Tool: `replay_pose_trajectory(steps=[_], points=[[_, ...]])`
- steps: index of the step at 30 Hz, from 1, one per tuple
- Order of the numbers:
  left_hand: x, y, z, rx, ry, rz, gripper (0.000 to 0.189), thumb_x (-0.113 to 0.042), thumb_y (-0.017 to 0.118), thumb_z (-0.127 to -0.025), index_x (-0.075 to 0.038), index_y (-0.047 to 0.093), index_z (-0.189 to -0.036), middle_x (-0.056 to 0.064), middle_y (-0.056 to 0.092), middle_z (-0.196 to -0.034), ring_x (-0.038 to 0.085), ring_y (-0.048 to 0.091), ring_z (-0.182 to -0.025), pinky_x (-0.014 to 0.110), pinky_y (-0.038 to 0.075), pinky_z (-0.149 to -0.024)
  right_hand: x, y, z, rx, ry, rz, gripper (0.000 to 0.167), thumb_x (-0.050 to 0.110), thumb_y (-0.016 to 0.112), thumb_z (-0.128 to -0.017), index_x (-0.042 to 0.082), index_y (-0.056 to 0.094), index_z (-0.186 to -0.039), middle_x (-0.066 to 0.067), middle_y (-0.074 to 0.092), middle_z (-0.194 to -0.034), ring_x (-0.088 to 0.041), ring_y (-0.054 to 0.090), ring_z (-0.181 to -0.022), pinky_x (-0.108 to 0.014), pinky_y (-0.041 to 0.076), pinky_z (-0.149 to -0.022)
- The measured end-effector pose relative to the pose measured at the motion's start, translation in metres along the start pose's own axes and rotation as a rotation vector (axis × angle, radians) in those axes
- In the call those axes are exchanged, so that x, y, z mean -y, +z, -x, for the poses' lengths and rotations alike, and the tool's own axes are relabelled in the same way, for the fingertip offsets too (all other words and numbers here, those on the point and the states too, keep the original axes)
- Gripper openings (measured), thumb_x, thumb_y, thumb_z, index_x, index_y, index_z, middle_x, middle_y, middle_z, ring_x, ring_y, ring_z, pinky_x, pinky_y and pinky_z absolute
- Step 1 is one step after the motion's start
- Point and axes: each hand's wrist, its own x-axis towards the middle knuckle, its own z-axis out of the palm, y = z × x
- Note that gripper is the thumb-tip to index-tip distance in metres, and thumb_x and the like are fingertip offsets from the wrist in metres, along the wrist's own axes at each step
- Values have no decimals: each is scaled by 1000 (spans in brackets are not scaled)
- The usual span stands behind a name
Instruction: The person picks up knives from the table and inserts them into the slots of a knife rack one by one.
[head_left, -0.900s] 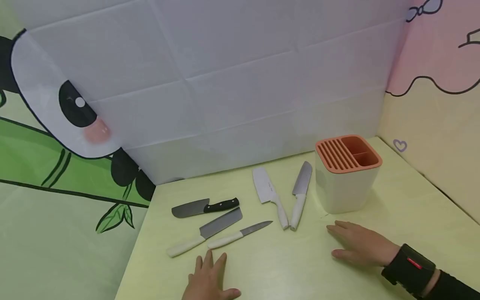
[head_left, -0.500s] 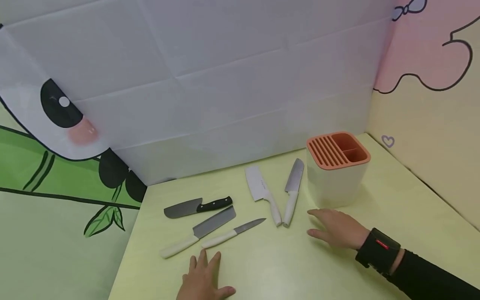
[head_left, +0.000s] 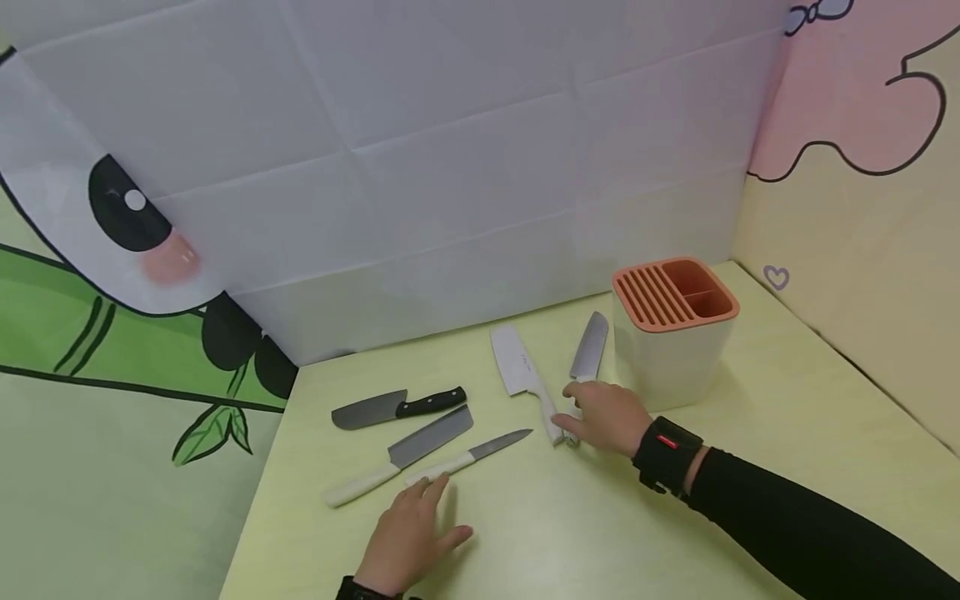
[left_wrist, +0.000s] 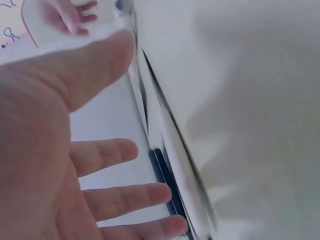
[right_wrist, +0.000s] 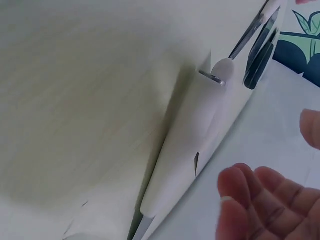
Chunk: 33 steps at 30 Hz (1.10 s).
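My right hand (head_left: 609, 417) hovers over the white handle of a kitchen knife (head_left: 591, 346), whose blade points to the back wall. In the right wrist view its fingers are bent but stand apart from the white handle (right_wrist: 185, 140). Left of that knife lies a white-handled cleaver (head_left: 517, 362). My left hand (head_left: 408, 533) is spread just in front of a small pointed knife (head_left: 501, 442), its fingertips overlapping the handle's end in the head view. The left wrist view shows nothing between thumb and fingers; whether they touch the handle I cannot tell.
A white knife holder (head_left: 667, 367) with an orange slotted top (head_left: 652, 296) stands at the back right, beside the right hand. At left lie a black-handled knife (head_left: 431, 403) and another white-handled cleaver (head_left: 431, 435). Printed cloth walls (head_left: 450, 167) bound the yellow table (head_left: 540, 533).
My right hand has moved left from in front of the holder to above the kitchen knife's handle. My left hand has shifted slightly forward and tilted. The knives lie where they were.
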Motion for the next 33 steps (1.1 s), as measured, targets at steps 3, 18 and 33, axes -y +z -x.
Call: replay_pose_trajectory(steps=[3,18,33], points=[[-9,2,-10,-38,56,-21,74,-48,77,-79,-3,57,-133,26,60,-121,43,59,-108,57,51,-81,5,8,-17,19,55,19,47,45,71,-87,4,69,-111,-5,70,-85,-14,61,-64,-31,47,-51],[-48,25,-43,-90,229,-37,62,-44,77,-81,-3,63,-126,19,64,-117,32,62,-107,44,51,-88,8,39,-64,179,169,153,48,55,66,-87,8,60,-86,-3,55,-69,-18,55,-58,-36,46,-53],[-53,38,-36,-75,211,-27,59,-45,74,-84,-5,63,-126,15,64,-116,28,62,-102,41,53,-81,3,50,-70,214,183,169,46,51,70,-86,7,55,-78,-3,53,-65,-19,55,-56,-36,46,-52]])
